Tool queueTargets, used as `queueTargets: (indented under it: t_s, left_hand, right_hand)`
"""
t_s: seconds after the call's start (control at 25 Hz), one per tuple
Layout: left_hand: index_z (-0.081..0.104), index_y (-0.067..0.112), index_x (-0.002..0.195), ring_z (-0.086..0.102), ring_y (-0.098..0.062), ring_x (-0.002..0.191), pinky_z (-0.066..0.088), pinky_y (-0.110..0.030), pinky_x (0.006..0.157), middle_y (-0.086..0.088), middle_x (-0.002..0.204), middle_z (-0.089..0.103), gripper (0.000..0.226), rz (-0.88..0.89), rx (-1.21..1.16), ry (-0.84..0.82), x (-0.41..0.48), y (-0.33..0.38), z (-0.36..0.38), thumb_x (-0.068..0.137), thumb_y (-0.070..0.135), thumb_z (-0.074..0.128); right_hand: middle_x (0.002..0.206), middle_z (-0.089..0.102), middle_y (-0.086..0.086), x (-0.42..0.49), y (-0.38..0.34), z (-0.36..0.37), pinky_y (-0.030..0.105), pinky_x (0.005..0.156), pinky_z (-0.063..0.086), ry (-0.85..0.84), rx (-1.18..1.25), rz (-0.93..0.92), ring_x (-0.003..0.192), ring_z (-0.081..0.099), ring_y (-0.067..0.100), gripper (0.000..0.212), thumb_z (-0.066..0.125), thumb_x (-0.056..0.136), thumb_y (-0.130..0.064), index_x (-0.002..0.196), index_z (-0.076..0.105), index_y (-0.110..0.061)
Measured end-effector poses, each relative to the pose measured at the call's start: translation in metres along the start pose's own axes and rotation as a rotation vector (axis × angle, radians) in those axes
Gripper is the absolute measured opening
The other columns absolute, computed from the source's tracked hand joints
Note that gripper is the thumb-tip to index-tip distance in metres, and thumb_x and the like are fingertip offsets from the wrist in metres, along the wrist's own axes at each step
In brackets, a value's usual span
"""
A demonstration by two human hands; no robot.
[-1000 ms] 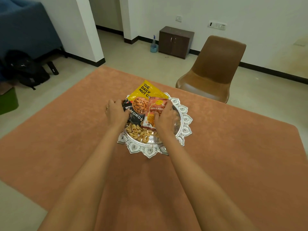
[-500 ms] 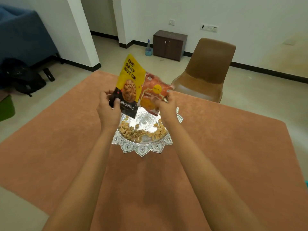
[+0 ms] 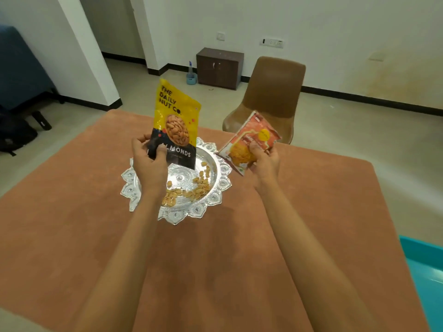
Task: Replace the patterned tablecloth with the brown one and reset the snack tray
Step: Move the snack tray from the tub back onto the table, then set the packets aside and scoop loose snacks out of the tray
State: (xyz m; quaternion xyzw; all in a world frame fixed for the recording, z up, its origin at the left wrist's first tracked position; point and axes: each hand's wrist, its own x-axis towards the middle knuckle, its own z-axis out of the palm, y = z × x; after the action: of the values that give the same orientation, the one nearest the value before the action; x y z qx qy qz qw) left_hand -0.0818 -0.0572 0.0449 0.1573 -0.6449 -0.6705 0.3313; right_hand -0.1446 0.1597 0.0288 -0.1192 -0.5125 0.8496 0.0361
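A brown tablecloth (image 3: 239, 248) covers the table. On it stands a silver tray (image 3: 215, 195) with a scalloped rim and loose snack pieces (image 3: 189, 192) inside. My left hand (image 3: 149, 161) grips the lower left corner of a yellow and black almond packet (image 3: 176, 123), held upright above the tray. My right hand (image 3: 263, 161) grips a red-orange snack packet (image 3: 247, 142), held tilted just to the right of the tray. Neither packet touches the tray.
A brown chair (image 3: 268, 99) stands at the table's far side. A dark small cabinet (image 3: 219, 68) and a spray bottle (image 3: 191, 75) are by the far wall. A black bag (image 3: 14, 133) lies on the floor at left. A teal object (image 3: 424, 267) is at right.
Both packets were lifted out of the tray. My hands have since moved apart, the red-orange packet going right and the almond packet staying over the tray.
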Motion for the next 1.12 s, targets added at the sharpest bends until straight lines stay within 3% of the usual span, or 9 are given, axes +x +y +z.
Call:
queueTargets:
  t_s: [0.16,0.28,0.4,0.48,0.64,0.76,0.88,1.04,1.12]
  left_hand:
    - [0.041,0.015,0.108,0.063,-0.013,0.091,0.058,-0.039,0.074,-0.002,0.104,0.061,0.026,-0.257,-0.320,-0.130,-0.047,-0.005,0.063,0.093,-0.004,0.051]
    - [0.043,0.016,0.110,0.062,-0.016,0.091,0.056,-0.034,0.073,-0.008,0.110,0.060,0.026,-0.409,-0.344,-0.196,-0.100,-0.028,0.106,0.093,-0.003,0.051]
    - [0.044,0.016,0.111,0.062,-0.017,0.093,0.057,-0.029,0.067,-0.004,0.109,0.059,0.027,-0.546,-0.262,-0.269,-0.158,-0.076,0.131,0.092,-0.002,0.052]
    - [0.047,0.021,0.107,0.062,-0.027,0.097,0.056,-0.042,0.079,-0.005,0.104,0.060,0.030,-0.546,-0.058,-0.312,-0.192,-0.112,0.135,0.087,0.002,0.057]
    - [0.047,0.002,0.121,0.057,-0.036,0.103,0.041,-0.034,0.082,-0.018,0.113,0.059,0.035,-0.435,0.542,-0.342,-0.228,-0.157,0.124,0.087,0.004,0.057]
    - [0.046,-0.001,0.126,0.043,-0.038,0.119,0.031,-0.039,0.096,-0.021,0.129,0.045,0.048,-0.271,0.826,-0.419,-0.235,-0.164,0.117,0.082,0.009,0.064]
    - [0.050,0.002,0.123,0.042,-0.035,0.120,0.028,-0.038,0.101,-0.017,0.129,0.047,0.048,-0.097,0.821,-0.416,-0.223,-0.142,0.121,0.078,0.008,0.066]
    - [0.051,0.013,0.119,0.039,-0.015,0.120,0.025,-0.021,0.102,-0.001,0.123,0.050,0.038,0.203,0.529,-0.288,-0.178,-0.057,0.113,0.083,0.007,0.061]
    - [0.052,0.015,0.117,0.039,-0.012,0.119,0.028,-0.019,0.101,0.001,0.121,0.051,0.032,0.355,0.547,-0.163,-0.132,-0.029,0.081,0.086,0.007,0.056]
  right_hand:
    - [0.106,0.068,0.006,0.016,-0.022,-0.097,0.036,0.067,0.057,0.144,-0.104,0.085,0.088,0.068,0.022,0.037,0.068,0.083,-0.006,0.118,0.055,-0.011]
    - [0.113,0.065,0.012,0.021,-0.019,-0.176,0.033,0.061,0.058,0.265,-0.280,0.193,0.088,0.066,0.024,0.043,0.069,0.082,-0.004,0.122,0.053,-0.007]
    - [0.118,0.063,0.016,0.017,0.000,-0.241,0.044,0.077,0.057,0.335,-0.436,0.303,0.096,0.065,0.032,0.047,0.069,0.082,-0.004,0.124,0.049,-0.005]
    - [0.118,0.061,0.016,0.010,0.017,-0.272,0.050,0.086,0.054,0.342,-0.494,0.364,0.099,0.064,0.033,0.049,0.069,0.082,-0.003,0.125,0.045,-0.005]
    - [0.119,0.060,0.011,-0.014,0.043,-0.303,0.043,0.091,0.049,0.315,-0.842,0.311,0.101,0.060,0.028,0.046,0.069,0.084,-0.014,0.122,0.045,-0.009]
    - [0.127,0.050,0.017,-0.025,0.041,-0.300,0.040,0.095,0.037,0.380,-1.243,0.182,0.116,0.046,0.036,0.057,0.070,0.082,-0.023,0.128,0.042,-0.004]
    - [0.132,0.041,0.021,-0.027,0.025,-0.255,0.039,0.095,0.031,0.527,-1.290,-0.093,0.119,0.037,0.035,0.058,0.068,0.081,-0.017,0.132,0.042,-0.004]
    - [0.114,0.046,0.006,-0.019,0.001,-0.133,0.020,0.083,0.039,0.148,-0.895,-0.557,0.093,0.047,-0.003,0.024,0.055,0.088,-0.004,0.112,0.058,-0.007]
    - [0.111,0.051,0.003,-0.022,0.003,-0.065,0.020,0.082,0.044,-0.172,-0.836,-0.581,0.095,0.053,0.002,0.021,0.050,0.092,-0.011,0.112,0.059,-0.008]
